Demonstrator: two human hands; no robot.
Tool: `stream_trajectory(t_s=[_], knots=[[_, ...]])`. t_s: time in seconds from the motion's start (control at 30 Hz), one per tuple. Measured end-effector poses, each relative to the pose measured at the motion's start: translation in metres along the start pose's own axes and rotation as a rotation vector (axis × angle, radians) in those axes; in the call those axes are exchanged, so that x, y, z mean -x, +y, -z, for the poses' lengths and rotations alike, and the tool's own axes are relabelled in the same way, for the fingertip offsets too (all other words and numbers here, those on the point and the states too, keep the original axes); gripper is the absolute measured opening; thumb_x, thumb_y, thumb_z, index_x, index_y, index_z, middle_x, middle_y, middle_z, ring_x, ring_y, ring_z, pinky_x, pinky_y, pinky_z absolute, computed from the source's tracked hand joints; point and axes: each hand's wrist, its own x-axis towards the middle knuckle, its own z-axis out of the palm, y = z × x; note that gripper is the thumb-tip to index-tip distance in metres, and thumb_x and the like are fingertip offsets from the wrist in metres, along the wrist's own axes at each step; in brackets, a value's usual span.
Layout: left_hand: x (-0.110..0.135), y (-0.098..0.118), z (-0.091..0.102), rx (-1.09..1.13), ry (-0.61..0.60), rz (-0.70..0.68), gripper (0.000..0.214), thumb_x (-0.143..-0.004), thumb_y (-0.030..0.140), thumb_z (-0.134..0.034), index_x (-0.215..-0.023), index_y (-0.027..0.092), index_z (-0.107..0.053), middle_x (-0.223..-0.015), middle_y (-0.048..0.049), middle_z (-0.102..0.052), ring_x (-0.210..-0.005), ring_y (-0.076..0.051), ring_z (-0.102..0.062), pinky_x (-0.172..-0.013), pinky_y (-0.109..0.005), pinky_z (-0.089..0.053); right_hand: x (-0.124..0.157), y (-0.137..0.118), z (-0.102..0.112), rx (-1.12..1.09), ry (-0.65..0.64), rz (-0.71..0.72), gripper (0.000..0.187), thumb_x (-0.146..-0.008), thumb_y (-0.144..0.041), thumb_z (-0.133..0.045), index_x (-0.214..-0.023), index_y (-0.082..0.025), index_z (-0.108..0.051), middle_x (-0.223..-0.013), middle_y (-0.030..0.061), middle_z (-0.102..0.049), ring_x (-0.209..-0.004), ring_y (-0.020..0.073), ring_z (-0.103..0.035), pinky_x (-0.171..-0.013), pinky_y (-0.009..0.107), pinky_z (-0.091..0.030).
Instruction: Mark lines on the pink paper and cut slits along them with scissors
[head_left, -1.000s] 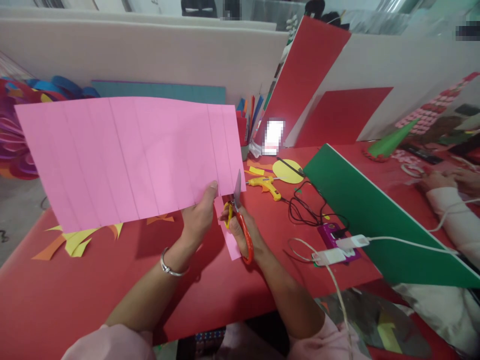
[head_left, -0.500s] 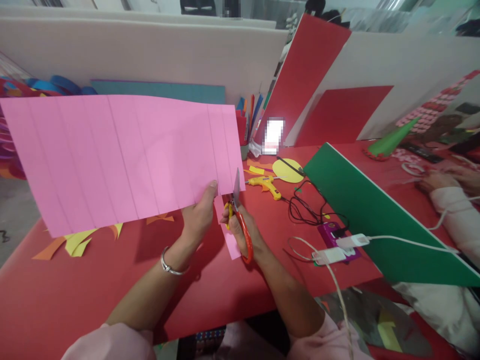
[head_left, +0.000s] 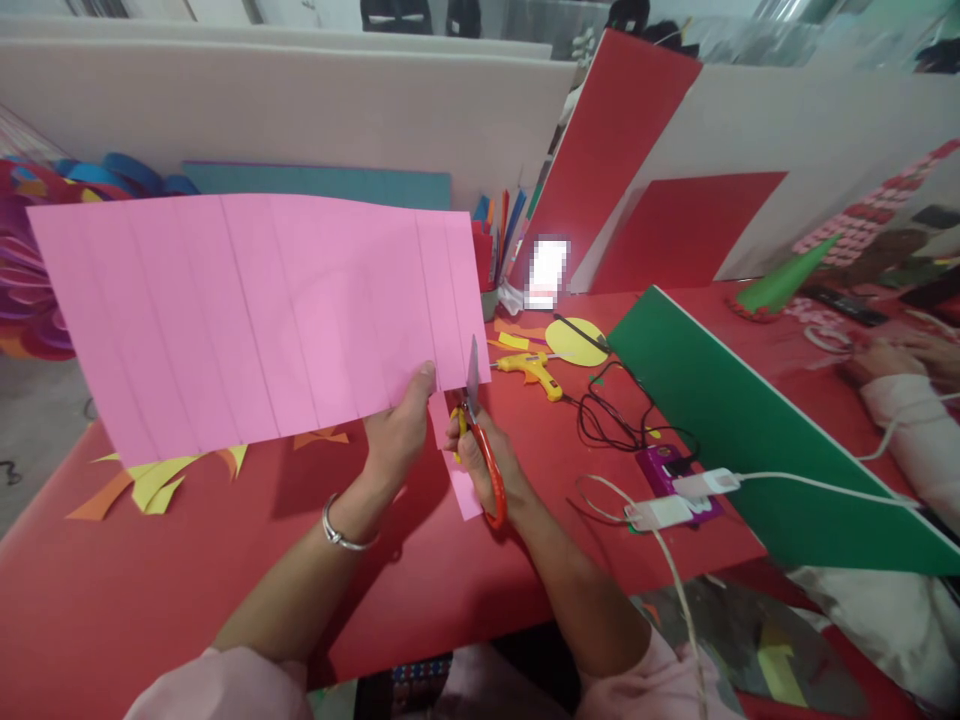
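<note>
A large pink sheet (head_left: 255, 320) with several lines running down it is held up over the table. My left hand (head_left: 401, 430) is closed on its lower edge, the thumb in front and the fingers hidden behind. In my right hand (head_left: 491, 455) is a pair of scissors (head_left: 493, 480) with red and yellow handles, the blades pointing up at the sheet's lower right edge, beside a drawn line. Below the scissors, a narrow pink strip (head_left: 465, 490) hangs or lies; I cannot tell whether it is attached to the sheet.
A yellow glue gun (head_left: 536, 372) lies past the scissors, its black cable running to a purple power strip (head_left: 679, 480). A green board (head_left: 757, 440) leans at the right, near another person's hand (head_left: 889, 360). Yellow scraps (head_left: 157, 487) lie at the left.
The left end of the pink sheet has swung slightly inward to the right. Both hands and the scissors stay almost where they were.
</note>
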Motion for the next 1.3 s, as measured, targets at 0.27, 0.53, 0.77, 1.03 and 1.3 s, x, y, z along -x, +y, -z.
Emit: stream_trajectory(t_s=[0.27,0.53,0.77,1.03,1.3], knots=[[0.0,0.0,0.0,-0.013,-0.002,-0.031,0.024,-0.081,0.04,-0.084,-0.093,0.02,-0.08,-0.097,-0.0066,-0.08,-0.098,-0.024,-0.075,-0.096,-0.038,-0.061,0.001,0.0,0.001,-0.013,-0.021,0.002,0.054,-0.098,-0.076,-0.048,-0.107,-0.023,-0.058,-0.1,0.0053,-0.058,-0.087,0.0195,-0.061,-0.08,0.035,-0.055],[0.0,0.0,0.002,-0.023,-0.012,-0.003,0.023,-0.082,0.039,-0.084,-0.098,0.022,-0.081,-0.105,-0.006,-0.08,-0.104,-0.024,-0.075,-0.102,-0.039,-0.06,0.002,-0.013,0.003,-0.029,-0.033,-0.06,0.061,-0.095,-0.08,-0.048,-0.12,-0.025,-0.059,-0.093,0.0031,-0.057,-0.079,0.018,-0.061,-0.064,0.029,-0.052],[0.0,-0.002,0.0,-0.007,-0.021,-0.031,0.024,-0.082,0.04,-0.083,-0.095,0.021,-0.08,-0.099,-0.0065,-0.08,-0.098,-0.023,-0.075,-0.099,-0.039,-0.061,0.002,-0.016,0.003,-0.021,-0.035,-0.065,0.066,-0.095,-0.08,-0.047,-0.129,-0.025,-0.058,-0.087,0.0009,-0.053,-0.073,0.0163,-0.056,-0.06,0.027,-0.049],[-0.002,-0.003,-0.001,0.02,-0.003,-0.056,0.023,-0.08,0.038,-0.084,-0.097,0.022,-0.079,-0.105,-0.0068,-0.079,-0.109,-0.025,-0.074,-0.105,-0.04,-0.059,0.003,-0.016,0.003,-0.027,-0.031,-0.085,0.067,-0.095,-0.08,-0.048,-0.13,-0.024,-0.058,-0.085,0.001,-0.054,-0.069,0.0151,-0.052,-0.057,0.026,-0.046],[0.001,0.004,-0.001,-0.015,0.017,-0.026,0.026,-0.08,0.038,-0.084,-0.1,0.022,-0.079,-0.111,-0.0076,-0.08,-0.111,-0.025,-0.075,-0.106,-0.04,-0.059,0.004,-0.013,0.004,-0.019,-0.027,-0.103,0.067,-0.095,-0.08,-0.047,-0.128,-0.024,-0.06,-0.079,0.0,-0.054,-0.062,0.014,-0.05,-0.055,0.027,-0.045]])
